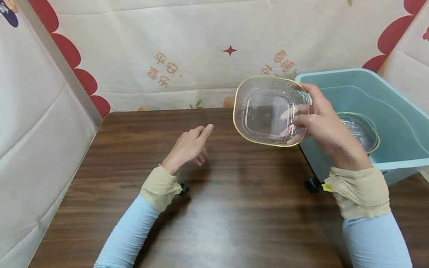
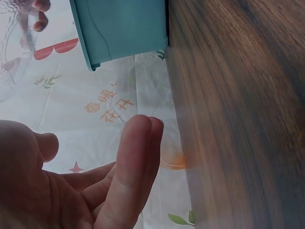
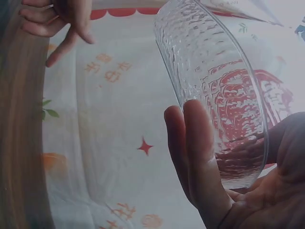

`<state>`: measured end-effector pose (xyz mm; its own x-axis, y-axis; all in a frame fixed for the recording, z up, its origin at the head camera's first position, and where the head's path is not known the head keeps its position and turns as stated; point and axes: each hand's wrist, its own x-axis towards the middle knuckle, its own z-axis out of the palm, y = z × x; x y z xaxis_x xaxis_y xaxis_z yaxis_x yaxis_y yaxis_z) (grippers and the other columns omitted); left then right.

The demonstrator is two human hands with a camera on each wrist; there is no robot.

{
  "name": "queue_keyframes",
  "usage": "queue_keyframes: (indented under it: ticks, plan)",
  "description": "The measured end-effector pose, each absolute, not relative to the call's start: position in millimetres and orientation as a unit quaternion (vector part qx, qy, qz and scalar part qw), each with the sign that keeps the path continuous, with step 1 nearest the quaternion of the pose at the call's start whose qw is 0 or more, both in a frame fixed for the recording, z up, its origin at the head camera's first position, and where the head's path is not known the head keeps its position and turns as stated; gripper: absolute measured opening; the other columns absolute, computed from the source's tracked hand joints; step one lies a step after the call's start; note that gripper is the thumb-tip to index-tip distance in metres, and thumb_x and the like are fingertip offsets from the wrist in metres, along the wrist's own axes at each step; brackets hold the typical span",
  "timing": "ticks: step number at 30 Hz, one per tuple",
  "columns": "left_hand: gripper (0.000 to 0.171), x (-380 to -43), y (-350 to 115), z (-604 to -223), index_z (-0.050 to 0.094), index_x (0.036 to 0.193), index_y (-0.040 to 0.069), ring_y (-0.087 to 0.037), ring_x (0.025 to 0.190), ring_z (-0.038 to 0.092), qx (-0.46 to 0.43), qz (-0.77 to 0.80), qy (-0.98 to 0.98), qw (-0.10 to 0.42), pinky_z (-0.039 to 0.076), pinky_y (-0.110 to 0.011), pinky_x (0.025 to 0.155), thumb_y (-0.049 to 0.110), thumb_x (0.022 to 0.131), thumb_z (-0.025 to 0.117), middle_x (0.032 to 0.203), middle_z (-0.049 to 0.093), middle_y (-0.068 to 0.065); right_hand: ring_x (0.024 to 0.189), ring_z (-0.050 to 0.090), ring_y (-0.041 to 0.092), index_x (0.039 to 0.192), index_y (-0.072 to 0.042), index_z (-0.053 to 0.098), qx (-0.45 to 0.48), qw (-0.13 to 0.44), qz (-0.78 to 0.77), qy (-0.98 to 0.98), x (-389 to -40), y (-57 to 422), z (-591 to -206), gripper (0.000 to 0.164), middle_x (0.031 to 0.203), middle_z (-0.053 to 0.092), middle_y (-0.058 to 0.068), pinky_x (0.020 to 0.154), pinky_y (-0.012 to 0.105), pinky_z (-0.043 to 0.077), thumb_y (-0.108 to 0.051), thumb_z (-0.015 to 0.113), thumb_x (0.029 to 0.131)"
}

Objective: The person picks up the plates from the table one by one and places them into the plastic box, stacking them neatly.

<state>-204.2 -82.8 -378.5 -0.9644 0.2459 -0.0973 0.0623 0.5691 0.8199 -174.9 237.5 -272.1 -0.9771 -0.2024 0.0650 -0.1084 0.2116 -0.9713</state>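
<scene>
A clear square bowl (image 1: 267, 113) with rounded corners and a gold rim is held up above the table by my right hand (image 1: 322, 120). The thumb lies at the rim and the other fingers wrap its outer side; its textured wall shows large in the right wrist view, beside the fingers (image 3: 200, 138). My left hand (image 1: 190, 146) hovers over the table to the left of the bowl, holding nothing. In the left wrist view its fingers (image 2: 136, 162) extend loosely, the thumb apart from them.
At the right stands a light blue plastic bin (image 1: 405, 122), with more clear gold-rimmed bowls (image 1: 362, 129) inside. The brown wood-grain table (image 1: 229, 221) runs back to a white printed cloth (image 1: 207, 42) at the rear and sides.
</scene>
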Motion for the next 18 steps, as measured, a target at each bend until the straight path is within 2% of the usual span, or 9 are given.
queue_keyframes:
  ticks: [9, 14, 18]
  plan:
    - [0.086, -203, -82, -380, 0.053, 0.145, 0.009, -0.028, 0.056, 0.072, 0.090, 0.450, 0.882, 0.108, 0.064, -0.050, 0.061, 0.077, 0.100, 0.026, 0.087, 0.075, -0.025, 0.062, 0.075, 0.032, 0.158, -0.016, 0.020, -0.109, 0.037, -0.651, 0.750, -170, 262, -247, 0.073, 0.092, 0.071, 0.009, 0.051, 0.045, 0.062, 0.018, 0.038, 0.095]
    - [0.081, -202, -81, -379, 0.053, 0.145, 0.008, -0.028, 0.056, 0.072, 0.086, 0.451, 0.882, 0.109, 0.064, -0.051, 0.062, 0.072, 0.103, 0.028, 0.087, 0.074, -0.025, 0.065, 0.077, 0.032, 0.156, -0.018, 0.021, -0.105, 0.036, -0.638, 0.762, -173, 285, -234, 0.069, 0.095, 0.073, 0.007, 0.053, 0.043, 0.063, 0.015, 0.040, 0.098]
    - [0.073, -201, -80, -378, 0.055, 0.142, 0.008, -0.027, 0.055, 0.071, 0.087, 0.448, 0.883, 0.105, 0.064, -0.050, 0.060, 0.067, 0.106, 0.030, 0.085, 0.074, -0.025, 0.064, 0.077, 0.033, 0.150, -0.019, 0.026, -0.123, 0.040, -0.652, 0.747, -176, 305, -225, 0.065, 0.093, 0.075, 0.009, 0.049, 0.044, 0.061, 0.017, 0.041, 0.099]
